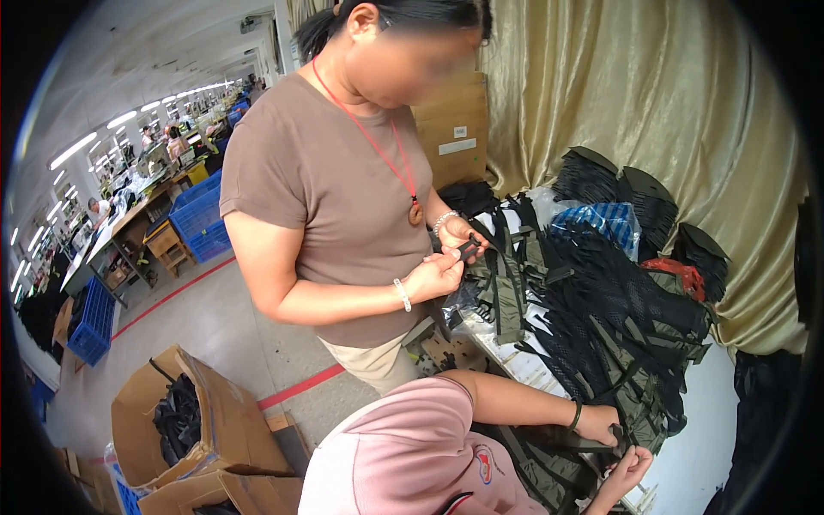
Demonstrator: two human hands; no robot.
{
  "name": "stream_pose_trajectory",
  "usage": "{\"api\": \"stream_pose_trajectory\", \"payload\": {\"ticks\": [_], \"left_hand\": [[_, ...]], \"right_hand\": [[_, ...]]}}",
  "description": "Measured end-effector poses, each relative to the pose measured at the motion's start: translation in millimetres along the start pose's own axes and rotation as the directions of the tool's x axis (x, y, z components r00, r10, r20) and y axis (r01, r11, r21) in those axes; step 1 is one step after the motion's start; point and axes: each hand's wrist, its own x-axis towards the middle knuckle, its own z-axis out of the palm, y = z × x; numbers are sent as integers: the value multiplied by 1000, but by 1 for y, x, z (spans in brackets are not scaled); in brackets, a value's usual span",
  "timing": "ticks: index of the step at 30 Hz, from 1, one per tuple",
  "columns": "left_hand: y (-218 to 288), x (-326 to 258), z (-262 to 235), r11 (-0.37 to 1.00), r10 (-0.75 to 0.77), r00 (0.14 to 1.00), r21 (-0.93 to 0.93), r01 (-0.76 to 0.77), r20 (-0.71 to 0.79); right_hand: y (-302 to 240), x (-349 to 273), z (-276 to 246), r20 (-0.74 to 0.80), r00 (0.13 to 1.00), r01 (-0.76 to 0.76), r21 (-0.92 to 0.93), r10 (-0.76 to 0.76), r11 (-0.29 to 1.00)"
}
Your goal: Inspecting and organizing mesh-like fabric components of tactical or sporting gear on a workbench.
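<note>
At the lower right, my left hand [596, 424], with a dark bangle at the wrist, is closed on an olive strap [620, 439] at the near edge of a pile of strapped pieces. Close beside it, my right hand [631, 470] has its fingertips pinched together; what lies between them is too small to tell. Olive and black harness-like pieces [631, 378] with mesh and webbing lie heaped just beyond my hands. More olive fabric [536, 468] hangs below my left forearm. Across from me, a co-worker's hands [446, 266] hold a small black buckle [468, 249] on a strap.
The white table [695, 455] carries the pile, a blue-striped plastic bag [601, 225] and stacked black moulded panels [648, 202]. A gold curtain [618, 77] hangs behind. Open cardboard boxes [232, 421] stand on the floor at lower left, and blue crates [202, 215] farther back.
</note>
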Motion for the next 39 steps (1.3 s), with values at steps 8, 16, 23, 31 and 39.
{"api": "stream_pose_trajectory", "payload": {"ticks": [8, 16, 23, 31, 39], "left_hand": [[24, -9, -3, 977, 32, 999, -209, -27, 22], [50, -7, 6, 975, 172, 977, -161, -151, 123], [45, -36, -86, 963, 174, 883, 112, -246, 436], [-33, -124, -77, 860, -295, 777, 509, -39, 556], [-6, -59, -28, 825, -197, 853, 552, -122, 483]], "right_hand": [[-15, 0, -15, 203, 977, -43, -113, 65, 993], [-50, -6, -24, 232, 973, 24, -157, 13, 987], [-75, 0, -79, -313, 946, 40, -133, -80, 990], [-13, -61, -97, 42, 806, -306, -825, 591, 476], [17, 0, -68, 253, 956, 132, -824, 150, 550]]}}
